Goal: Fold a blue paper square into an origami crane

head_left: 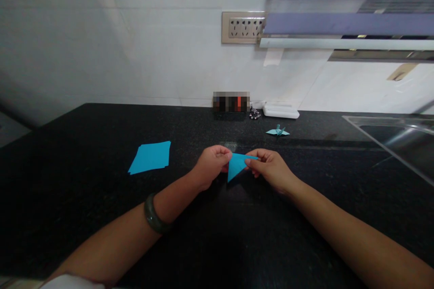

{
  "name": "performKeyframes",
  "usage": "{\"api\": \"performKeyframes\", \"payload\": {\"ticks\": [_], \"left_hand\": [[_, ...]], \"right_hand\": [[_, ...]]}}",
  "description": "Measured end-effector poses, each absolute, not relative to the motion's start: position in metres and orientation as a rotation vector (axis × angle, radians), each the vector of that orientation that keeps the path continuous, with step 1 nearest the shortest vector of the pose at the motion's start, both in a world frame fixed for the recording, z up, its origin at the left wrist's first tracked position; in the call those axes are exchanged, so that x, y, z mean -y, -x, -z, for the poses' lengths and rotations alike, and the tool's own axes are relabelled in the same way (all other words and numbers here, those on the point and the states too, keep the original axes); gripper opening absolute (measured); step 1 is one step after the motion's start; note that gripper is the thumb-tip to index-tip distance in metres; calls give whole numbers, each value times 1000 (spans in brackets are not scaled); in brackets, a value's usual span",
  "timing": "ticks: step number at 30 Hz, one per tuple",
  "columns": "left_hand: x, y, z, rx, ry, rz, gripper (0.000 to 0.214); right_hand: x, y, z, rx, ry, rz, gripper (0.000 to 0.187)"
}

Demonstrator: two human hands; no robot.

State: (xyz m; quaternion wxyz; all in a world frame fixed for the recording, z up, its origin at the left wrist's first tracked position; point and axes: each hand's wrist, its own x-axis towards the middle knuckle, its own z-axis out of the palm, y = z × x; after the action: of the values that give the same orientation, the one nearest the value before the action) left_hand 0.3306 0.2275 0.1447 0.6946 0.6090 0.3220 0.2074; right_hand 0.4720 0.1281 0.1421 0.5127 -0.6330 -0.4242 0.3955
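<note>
A blue sheet of origami paper point(237, 165), folded into a triangle, is held up over the dark counter between both hands. My left hand point(212, 165) pinches its upper left corner between thumb and fingers. On the other side my right hand point(269, 168) grips the right part, thumb in front and fingers behind. One point of the triangle hangs downward. To the left lies a stack of flat blue paper squares point(151, 158), slightly fanned at the corners. Behind my right hand a folded light-blue paper crane point(278, 131) rests on the counter.
The black speckled counter point(203, 244) meets a tiled wall. Along the wall sit a blurred-out dark item point(231, 102), a small beaded thing point(254, 113) and a white oblong object point(281, 110). A metal sink point(403, 137) is set in at the right. Above is a socket panel point(225, 28).
</note>
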Motion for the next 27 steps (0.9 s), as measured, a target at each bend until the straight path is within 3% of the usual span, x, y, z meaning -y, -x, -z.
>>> {"api": "performKeyframes", "payload": {"ticks": [10,27], "left_hand": [[-225,-329,-142,-596,-1273,-346,29],[-223,-331,-142,-438,-1129,-339,28]], "right_hand": [[-125,-463,-150,863,1211,-984,32],[-119,-450,-153,1004,1250,-1134,23]]}}
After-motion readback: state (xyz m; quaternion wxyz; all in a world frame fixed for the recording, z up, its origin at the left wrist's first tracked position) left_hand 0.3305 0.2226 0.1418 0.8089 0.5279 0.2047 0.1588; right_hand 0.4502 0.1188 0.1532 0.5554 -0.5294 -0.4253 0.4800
